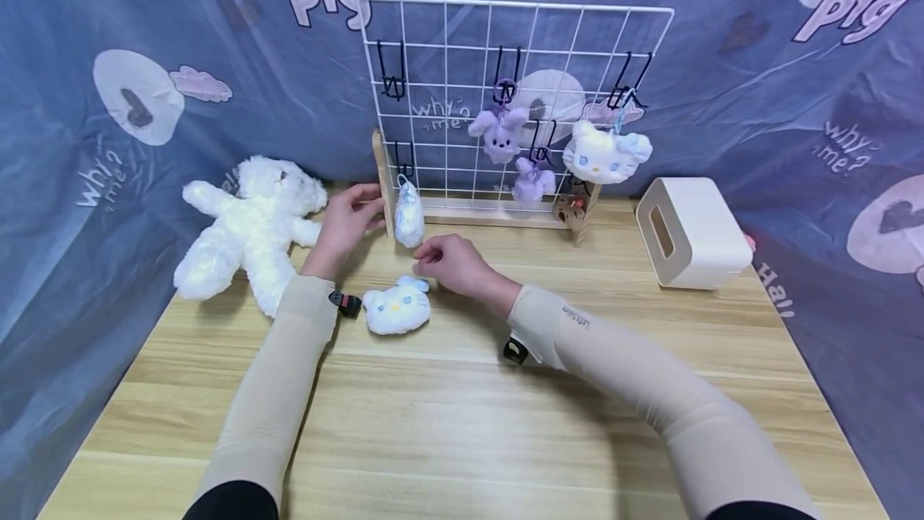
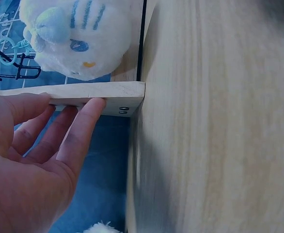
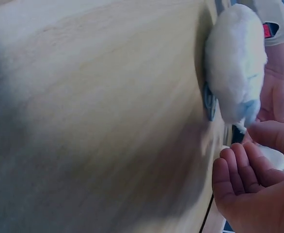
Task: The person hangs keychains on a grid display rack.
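Observation:
My left hand point(image 1: 348, 219) touches the wooden side post point(image 2: 118, 91) of a white wire grid stand with its fingertips. A white cat-face plush point(image 1: 409, 215) with blue markings hangs by a blue loop from a black hook beside that post. Just below and to the right of it is my right hand point(image 1: 453, 262), its fingers loosely curled with nothing visible in them. A second white cat-face plush point(image 1: 396, 307) lies on the table between my forearms; it shows close in the right wrist view, just beyond my fingers.
On the wire grid point(image 1: 462, 103) hang a purple plush point(image 1: 500, 135), a smaller purple one point(image 1: 533, 181), another white cat-face plush point(image 1: 606, 152) and a brown one point(image 1: 570, 210). An uncovered hook point(image 1: 393, 85) sits upper left. A white bear point(image 1: 253, 223) lies left; a cream box point(image 1: 693, 231) stands right.

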`<state>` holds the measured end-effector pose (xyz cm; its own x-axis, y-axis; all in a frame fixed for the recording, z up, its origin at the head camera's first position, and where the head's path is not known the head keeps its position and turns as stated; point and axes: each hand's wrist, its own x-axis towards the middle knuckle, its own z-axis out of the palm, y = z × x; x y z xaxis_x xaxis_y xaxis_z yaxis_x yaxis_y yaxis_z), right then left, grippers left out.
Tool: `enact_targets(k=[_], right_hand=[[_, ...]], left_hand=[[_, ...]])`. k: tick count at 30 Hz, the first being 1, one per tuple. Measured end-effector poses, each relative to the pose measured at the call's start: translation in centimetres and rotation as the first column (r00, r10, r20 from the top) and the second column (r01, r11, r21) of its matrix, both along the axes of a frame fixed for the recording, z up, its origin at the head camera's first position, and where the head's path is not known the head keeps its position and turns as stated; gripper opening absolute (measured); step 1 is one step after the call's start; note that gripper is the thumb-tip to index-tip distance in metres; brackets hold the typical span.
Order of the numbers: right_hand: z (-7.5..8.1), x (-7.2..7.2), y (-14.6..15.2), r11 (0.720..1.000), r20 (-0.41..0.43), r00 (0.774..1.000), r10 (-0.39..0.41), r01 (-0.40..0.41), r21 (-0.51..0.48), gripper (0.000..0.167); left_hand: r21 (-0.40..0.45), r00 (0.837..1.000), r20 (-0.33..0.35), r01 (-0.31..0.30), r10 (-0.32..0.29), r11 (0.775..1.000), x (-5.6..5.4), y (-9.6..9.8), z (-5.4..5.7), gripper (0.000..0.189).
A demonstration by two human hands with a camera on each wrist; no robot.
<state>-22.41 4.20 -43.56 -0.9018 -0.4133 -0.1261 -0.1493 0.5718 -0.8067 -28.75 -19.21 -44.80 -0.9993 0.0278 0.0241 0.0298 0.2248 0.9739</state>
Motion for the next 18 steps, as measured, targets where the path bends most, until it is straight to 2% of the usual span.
enact_targets(k=[8,18], right_hand=[[-1.01,0.23,-0.3,0.999,0.0,0.999,0.036,-0.036,0.036,0.018],[-1.03,0.29,-0.53,0.986,-0.008,0.993,0.115,-0.113,0.119,0.017]], left_hand=[[0.02,1.0,0.003,0.004,-0.004,1.0,-0.02,-0.02,-0.08,0.039],[0.041,1.0,0.013,0.003,-0.004,0.999,0.1,0.13,0.26,0.04]])
